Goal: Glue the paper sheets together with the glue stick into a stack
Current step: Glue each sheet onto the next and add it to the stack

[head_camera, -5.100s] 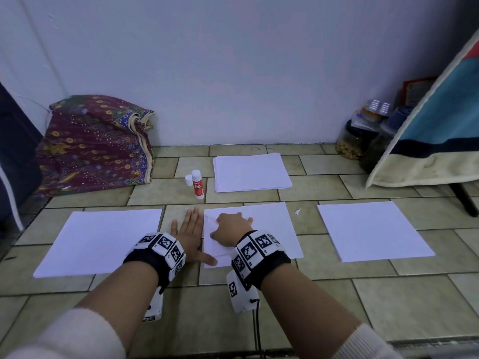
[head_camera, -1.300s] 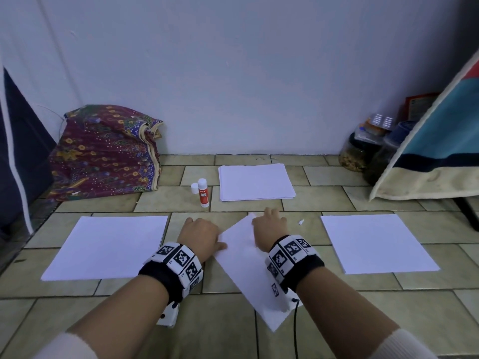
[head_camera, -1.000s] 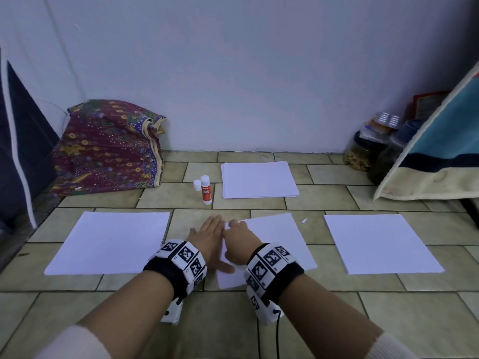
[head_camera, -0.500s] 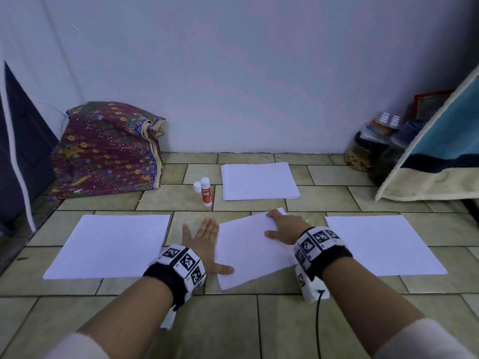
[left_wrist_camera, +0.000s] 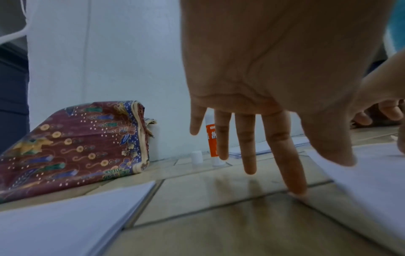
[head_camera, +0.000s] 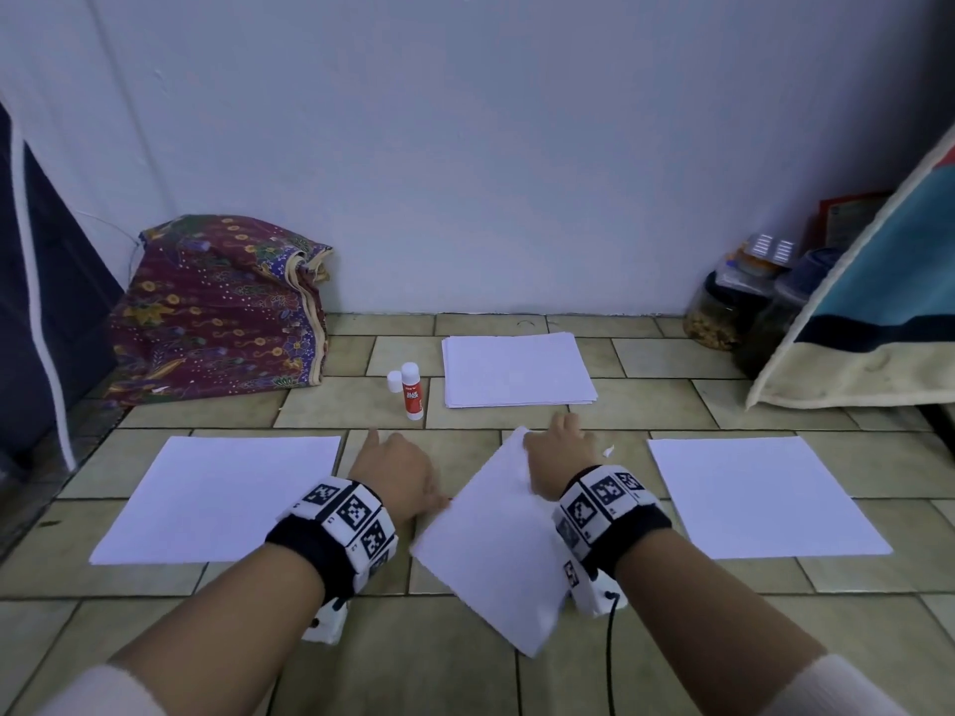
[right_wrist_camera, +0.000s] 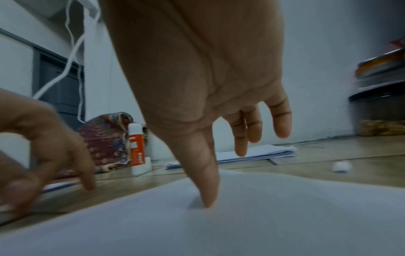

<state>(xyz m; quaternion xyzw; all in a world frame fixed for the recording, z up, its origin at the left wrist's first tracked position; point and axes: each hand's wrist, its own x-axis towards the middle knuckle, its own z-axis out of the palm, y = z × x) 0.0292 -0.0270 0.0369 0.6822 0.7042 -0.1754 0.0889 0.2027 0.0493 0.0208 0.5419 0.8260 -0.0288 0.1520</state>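
Jars (head_camera: 723, 312) half behind the leaning board (head_camera: 878, 323); middle sheet (head_camera: 496, 550) partly under right hand (head_camera: 558, 457)

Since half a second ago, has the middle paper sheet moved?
Yes. The middle sheet has turned: its far corner now points toward the paper pile, and its near corner reaches closer to the camera.

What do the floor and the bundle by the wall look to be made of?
Floor: glazed ceramic tile, apparently; beige, grout lines, a faint sheen reflecting fingers in the left wrist view. Bundle: folded printed cloth, likely cotton batik; soft creases, layered edges.
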